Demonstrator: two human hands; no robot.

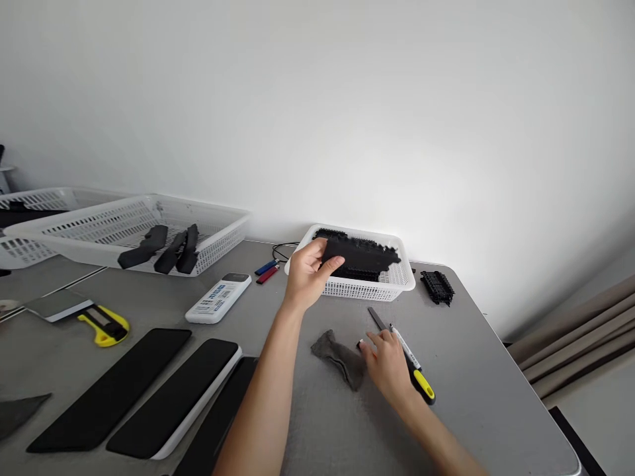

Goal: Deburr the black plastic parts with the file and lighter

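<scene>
The left grip (307, 274) holds 1 jagged black piece (360, 256) pinched between thumb and fingers, overlapping the small white basket (364, 289) in view, while the right grip (387, 367) is low over the table (486, 396) between a grey cloth (340, 360) and a yellow-ended tool (421, 385), and whether it holds anything I cannot tell.

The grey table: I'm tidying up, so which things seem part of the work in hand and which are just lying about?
Likely in the job: black toothed part in the left hand; small basket of black parts; grey cloth, white pen, yellow-ended tool near the right hand.

Apparently lying about: yellow-rimmed tool; white device; blue stick; red stick.
</scene>
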